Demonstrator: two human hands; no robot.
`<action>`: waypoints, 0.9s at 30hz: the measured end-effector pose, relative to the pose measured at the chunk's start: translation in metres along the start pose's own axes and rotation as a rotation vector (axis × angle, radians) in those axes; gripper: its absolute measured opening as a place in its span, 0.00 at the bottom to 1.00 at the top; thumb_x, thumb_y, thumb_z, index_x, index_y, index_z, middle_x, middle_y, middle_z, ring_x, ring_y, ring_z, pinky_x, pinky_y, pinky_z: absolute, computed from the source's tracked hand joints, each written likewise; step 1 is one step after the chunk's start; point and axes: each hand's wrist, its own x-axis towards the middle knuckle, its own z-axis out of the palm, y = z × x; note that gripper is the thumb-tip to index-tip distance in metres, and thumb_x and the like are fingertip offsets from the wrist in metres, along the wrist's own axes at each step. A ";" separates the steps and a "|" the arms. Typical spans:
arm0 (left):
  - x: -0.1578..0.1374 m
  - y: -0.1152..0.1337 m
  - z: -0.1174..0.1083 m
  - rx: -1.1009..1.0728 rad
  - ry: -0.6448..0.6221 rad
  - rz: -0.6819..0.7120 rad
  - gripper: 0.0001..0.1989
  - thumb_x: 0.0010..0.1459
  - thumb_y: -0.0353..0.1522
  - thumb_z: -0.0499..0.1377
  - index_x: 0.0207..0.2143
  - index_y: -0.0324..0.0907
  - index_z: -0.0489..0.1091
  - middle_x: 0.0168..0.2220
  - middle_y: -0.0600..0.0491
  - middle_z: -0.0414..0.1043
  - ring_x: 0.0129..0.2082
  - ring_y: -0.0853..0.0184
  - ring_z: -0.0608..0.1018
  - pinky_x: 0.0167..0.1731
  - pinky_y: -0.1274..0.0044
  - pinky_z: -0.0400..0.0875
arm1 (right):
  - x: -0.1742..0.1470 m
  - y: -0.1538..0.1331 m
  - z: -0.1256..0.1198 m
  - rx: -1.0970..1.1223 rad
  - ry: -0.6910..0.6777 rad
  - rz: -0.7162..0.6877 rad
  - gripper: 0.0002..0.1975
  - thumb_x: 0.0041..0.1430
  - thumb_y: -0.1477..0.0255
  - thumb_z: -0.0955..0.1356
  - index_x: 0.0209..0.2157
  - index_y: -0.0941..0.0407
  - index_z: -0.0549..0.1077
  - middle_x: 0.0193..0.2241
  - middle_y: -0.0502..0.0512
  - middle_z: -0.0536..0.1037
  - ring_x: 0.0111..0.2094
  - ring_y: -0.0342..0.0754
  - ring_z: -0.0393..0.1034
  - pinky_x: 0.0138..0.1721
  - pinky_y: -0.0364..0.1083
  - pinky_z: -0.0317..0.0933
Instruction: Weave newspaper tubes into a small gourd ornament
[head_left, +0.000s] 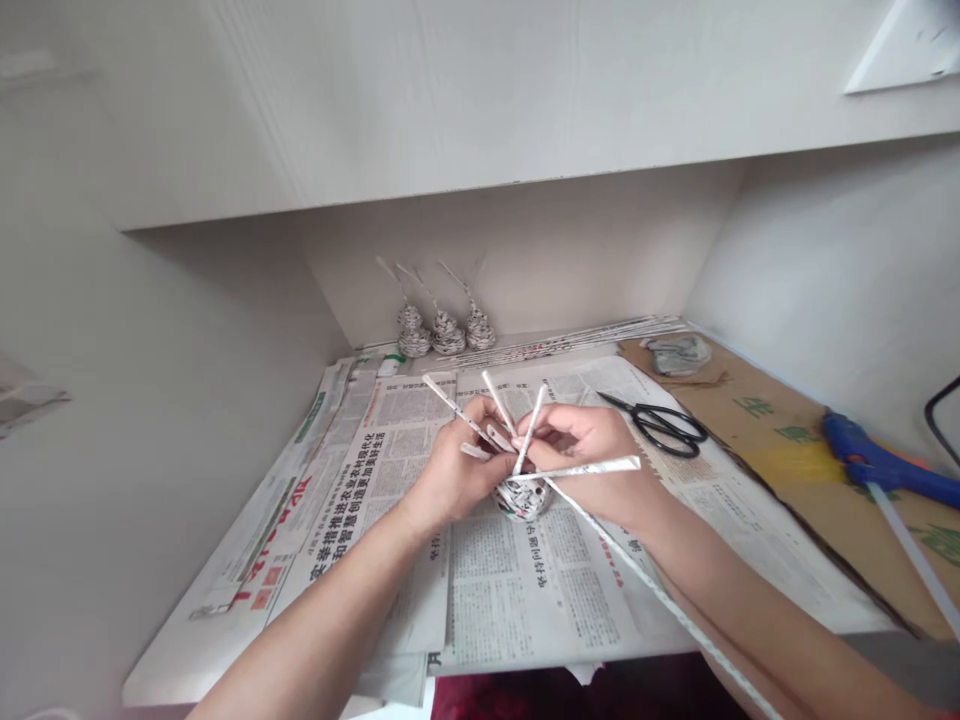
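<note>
A small round woven piece of rolled newspaper strips is between my two hands, above the newspaper-covered tabletop. Several stiff paper strips stick up and outward from its top. My left hand is closed, its fingers gripping the woven piece at its upper left side. Closed at the upper right, my right hand pinches among the strips near the rim; the fingertips are partly hidden behind them. One long paper strip runs from the piece down to the right, across my right forearm.
Three woven paper gourds stand against the back wall, beside a bundle of long paper strips. Black scissors lie to the right. Farther right are cardboard, a blue glue gun and a grey crumpled lump. A cabinet overhangs.
</note>
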 end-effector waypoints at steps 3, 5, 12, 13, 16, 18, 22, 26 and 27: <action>0.001 -0.002 -0.002 0.026 -0.046 0.023 0.07 0.51 0.27 0.61 0.35 0.39 0.70 0.28 0.55 0.72 0.28 0.70 0.73 0.30 0.80 0.66 | -0.005 -0.004 0.000 -0.125 0.002 -0.089 0.07 0.52 0.76 0.67 0.31 0.53 0.77 0.24 0.49 0.78 0.23 0.43 0.71 0.25 0.42 0.63; 0.002 -0.003 -0.003 0.030 -0.089 0.025 0.04 0.52 0.27 0.60 0.33 0.38 0.72 0.28 0.53 0.73 0.28 0.69 0.74 0.30 0.79 0.67 | -0.005 -0.005 -0.001 -0.114 -0.043 -0.104 0.07 0.53 0.76 0.67 0.32 0.52 0.78 0.27 0.49 0.79 0.26 0.44 0.72 0.27 0.43 0.64; 0.005 -0.004 -0.004 0.023 -0.014 0.013 0.03 0.50 0.29 0.61 0.28 0.38 0.74 0.28 0.51 0.75 0.29 0.67 0.75 0.31 0.78 0.68 | 0.004 0.007 -0.011 0.321 -0.080 0.101 0.09 0.55 0.68 0.69 0.38 0.55 0.75 0.35 0.56 0.79 0.32 0.48 0.76 0.32 0.47 0.71; 0.005 -0.004 -0.005 0.040 0.013 0.006 0.03 0.50 0.29 0.61 0.27 0.38 0.74 0.27 0.51 0.75 0.28 0.68 0.75 0.31 0.79 0.68 | 0.005 0.011 -0.013 0.360 -0.066 0.128 0.10 0.54 0.66 0.69 0.37 0.56 0.75 0.33 0.55 0.79 0.30 0.47 0.76 0.30 0.46 0.71; 0.008 -0.005 -0.009 0.080 0.133 -0.046 0.03 0.49 0.28 0.60 0.25 0.38 0.73 0.23 0.54 0.73 0.25 0.69 0.73 0.26 0.80 0.65 | 0.006 0.023 -0.018 0.355 -0.051 0.188 0.13 0.54 0.63 0.69 0.38 0.57 0.74 0.29 0.53 0.77 0.24 0.45 0.75 0.18 0.40 0.65; 0.010 -0.006 -0.011 0.080 0.213 -0.076 0.03 0.49 0.27 0.59 0.24 0.38 0.72 0.22 0.55 0.72 0.23 0.70 0.72 0.24 0.81 0.64 | 0.003 0.029 -0.017 0.237 -0.094 0.215 0.13 0.55 0.62 0.69 0.36 0.57 0.75 0.26 0.52 0.76 0.21 0.43 0.73 0.15 0.39 0.59; 0.010 -0.008 -0.010 0.097 0.270 -0.071 0.03 0.48 0.27 0.58 0.25 0.38 0.72 0.23 0.54 0.73 0.23 0.71 0.72 0.24 0.81 0.64 | -0.002 0.037 -0.004 0.081 -0.153 0.203 0.10 0.55 0.64 0.69 0.36 0.55 0.77 0.28 0.52 0.78 0.24 0.43 0.72 0.27 0.44 0.66; 0.008 -0.007 -0.006 0.142 0.260 -0.056 0.02 0.48 0.28 0.59 0.25 0.39 0.72 0.23 0.54 0.72 0.24 0.70 0.73 0.24 0.81 0.65 | -0.002 0.036 0.011 0.337 -0.119 0.228 0.14 0.51 0.66 0.71 0.39 0.56 0.76 0.28 0.52 0.76 0.26 0.43 0.68 0.26 0.42 0.61; 0.007 -0.007 -0.005 0.155 0.256 -0.052 0.02 0.48 0.28 0.59 0.25 0.39 0.72 0.23 0.54 0.73 0.24 0.70 0.73 0.25 0.81 0.65 | -0.001 0.035 0.013 0.412 -0.107 0.254 0.14 0.50 0.66 0.72 0.38 0.57 0.76 0.27 0.52 0.75 0.26 0.42 0.67 0.23 0.41 0.59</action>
